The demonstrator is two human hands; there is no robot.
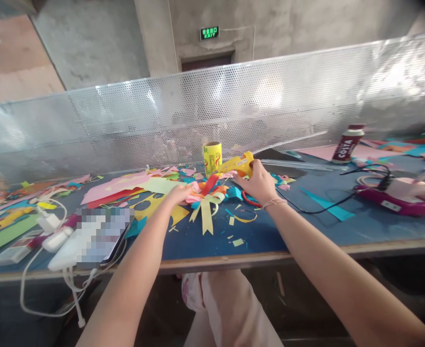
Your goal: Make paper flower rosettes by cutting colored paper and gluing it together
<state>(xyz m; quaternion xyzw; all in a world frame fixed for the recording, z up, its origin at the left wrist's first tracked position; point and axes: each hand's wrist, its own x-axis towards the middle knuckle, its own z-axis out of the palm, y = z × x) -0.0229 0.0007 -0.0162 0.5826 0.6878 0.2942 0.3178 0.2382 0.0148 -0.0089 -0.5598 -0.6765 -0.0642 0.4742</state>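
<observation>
My right hand [258, 182] is closed around the handle of a yellow glue gun [237, 165], whose nozzle points left toward a yellow roll of tape [212, 157]. My left hand [178, 193] rests on a paper craft of coloured loops and ribbon strips [207, 197], fingers curled on its left side. Red-handled scissors [249, 200] lie partly hidden under my right wrist. A black cord [321, 208] runs right from the glue gun.
Coloured paper sheets and scraps [126, 188] litter the blue table [270, 236]. A phone, white chargers and cables [59, 236] lie at front left. A brown drink bottle [347, 143] and a magenta device [396, 198] sit at right. A perforated metal screen [234, 106] backs the table.
</observation>
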